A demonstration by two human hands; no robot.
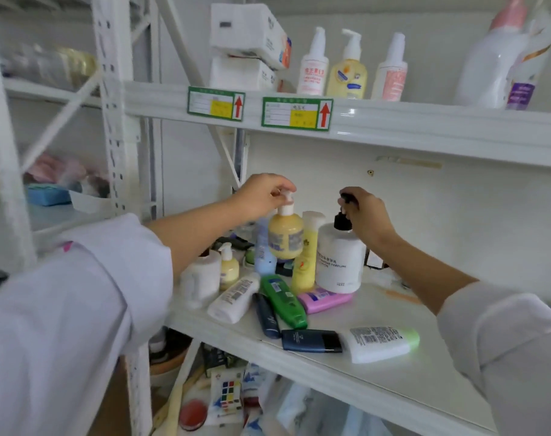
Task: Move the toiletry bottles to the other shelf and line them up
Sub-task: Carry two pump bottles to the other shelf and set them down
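On the middle shelf (pixel 393 382) stands and lies a cluster of toiletry bottles. My left hand (pixel 261 196) grips the white pump head of a round yellow bottle (pixel 285 236), which hangs slightly above the others. My right hand (pixel 367 212) holds the black pump of a big white bottle (pixel 340 262) standing on the shelf. Around them are a tall yellow bottle (pixel 307 259), a light blue one (pixel 264 253), a lying green bottle (pixel 283 300), a pink one (pixel 326 298), two dark blue tubes (pixel 312 340), and a white tube (pixel 378 343). On the upper shelf (pixel 425 127) three pump bottles (pixel 348 73) stand in a row.
Upper shelf also carries stacked white tissue packs (pixel 247 45) on the left and two large bottles (pixel 500 64) at the right. Green label tags (pixel 296 113) hang on its front edge. Below the middle shelf lies clutter (pixel 227 391). A white upright post (pixel 116 121) stands left.
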